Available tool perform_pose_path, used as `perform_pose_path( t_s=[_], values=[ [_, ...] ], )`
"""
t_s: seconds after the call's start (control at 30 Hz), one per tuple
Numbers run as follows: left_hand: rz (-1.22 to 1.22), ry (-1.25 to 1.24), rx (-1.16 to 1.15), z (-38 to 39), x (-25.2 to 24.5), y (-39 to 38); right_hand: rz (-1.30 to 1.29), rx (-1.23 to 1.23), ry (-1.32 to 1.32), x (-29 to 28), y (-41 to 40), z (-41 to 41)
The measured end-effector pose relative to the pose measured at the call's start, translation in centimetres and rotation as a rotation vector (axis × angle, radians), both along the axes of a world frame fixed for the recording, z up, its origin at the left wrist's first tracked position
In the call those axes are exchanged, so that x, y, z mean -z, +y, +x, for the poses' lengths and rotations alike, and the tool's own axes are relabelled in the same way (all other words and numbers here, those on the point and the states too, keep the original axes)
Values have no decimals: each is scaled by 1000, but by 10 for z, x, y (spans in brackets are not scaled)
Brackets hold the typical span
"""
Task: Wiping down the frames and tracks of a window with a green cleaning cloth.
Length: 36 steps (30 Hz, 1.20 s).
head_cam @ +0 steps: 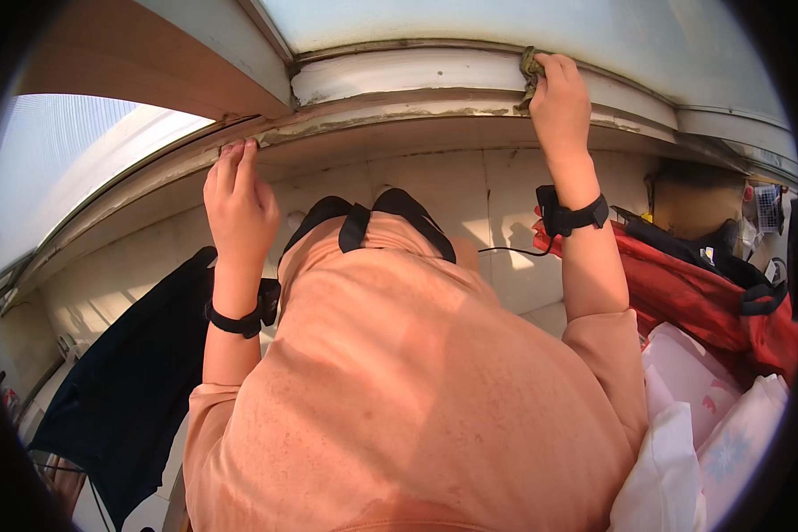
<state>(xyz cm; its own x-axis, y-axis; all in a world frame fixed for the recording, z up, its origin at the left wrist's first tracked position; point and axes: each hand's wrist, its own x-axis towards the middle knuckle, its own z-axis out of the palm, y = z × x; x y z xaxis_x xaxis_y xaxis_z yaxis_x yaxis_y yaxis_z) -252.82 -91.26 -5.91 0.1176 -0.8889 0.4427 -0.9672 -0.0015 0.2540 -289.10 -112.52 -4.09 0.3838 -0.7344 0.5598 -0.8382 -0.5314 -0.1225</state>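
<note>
My right hand grips a crumpled, dirty greenish-brown cloth. The cloth lies against the white window frame rail, below a frosted glass pane. Farther left, my left hand rests its fingertips on the edge of the window sill; no object shows in it. Patches of grime and flaking run along the sill and the frame's joints. Each wrist wears a black strap with a small device, and a black cable hangs by the right one.
Dark clothing hangs at my left. On my right are a red garment and pale printed fabrics. A broad frame post juts in at upper left. Pale tiles lie below the sill. A blue-white basket stands far right.
</note>
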Motion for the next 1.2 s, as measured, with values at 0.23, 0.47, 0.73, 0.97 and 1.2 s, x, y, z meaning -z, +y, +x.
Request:
perform_pose_path(
  t_s=[0.23, 0.47, 0.73, 0.97, 1.2],
  values=[
    [-12, 10, 0, -8, -1, -1, 173, -407, -272, -1, 70, 174],
    [57, -22, 44, -2, -7, 2, 101, -279, -217, 2, 30, 102],
    [54, -27, -3, -4, -5, 0, -50, -29, -2, -2, -25, -65],
    [46, -42, -35, -12, -5, 6, -66, 69, -53, 6, -8, -33],
    [72, -64, -73, -21, -6, 0, 117, -161, -232, 1, 30, 43]
  ],
)
